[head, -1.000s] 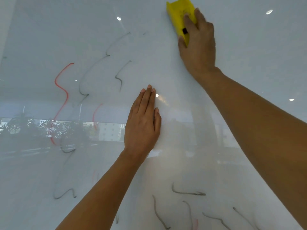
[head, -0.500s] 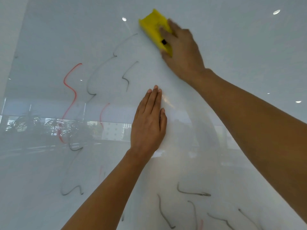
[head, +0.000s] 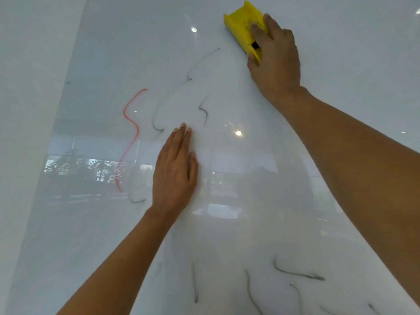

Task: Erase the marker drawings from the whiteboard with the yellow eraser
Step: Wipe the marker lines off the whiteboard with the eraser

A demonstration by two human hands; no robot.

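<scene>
Pressing: right hand (head: 276, 62) clamps one yellow eraser (head: 244, 26) flat on the whiteboard (head: 341, 53), top right.
Left hand (head: 173, 169): open, palm flat on board, holding nothing.
Marks: one red squiggle (head: 131, 135); several grey strokes (head: 297, 274), too faint to count exactly.

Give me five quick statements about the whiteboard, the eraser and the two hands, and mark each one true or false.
1. The right hand holds the yellow eraser against the whiteboard. True.
2. The left hand is gripping a marker. False: it lies flat and open on the board, holding nothing.
3. A red squiggle remains on the board, left of the left hand. True.
4. The board's lower part is wiped clean. False: dark strokes remain there.
5. The eraser sits directly on the red squiggle. False: it is near the top, well to the right of it.
</scene>
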